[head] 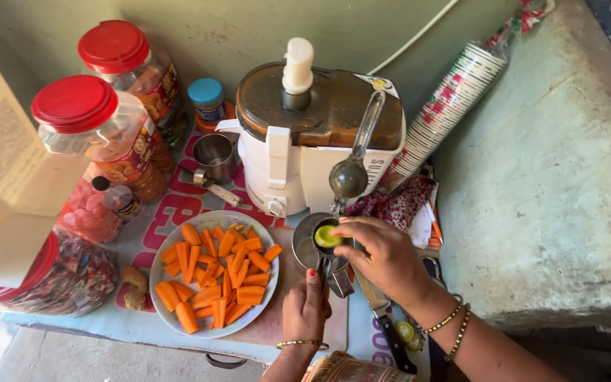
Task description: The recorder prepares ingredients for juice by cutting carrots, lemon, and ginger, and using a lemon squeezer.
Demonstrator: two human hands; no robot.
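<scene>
Lime half (327, 236) sits seated in the open hand squeezer (341, 212), steadied by right hand (383, 256) fingertips, left hand (305, 305) closed around the handles below, over a steel cup (305, 247); closing the upper arm seemingly comes next.

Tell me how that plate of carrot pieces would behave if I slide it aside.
The plate is heaped with loose carrot pieces, so it is probably fairly heavy. Top pieces may tumble off if jerked. It sits on a cloth, which might bunch.
</scene>
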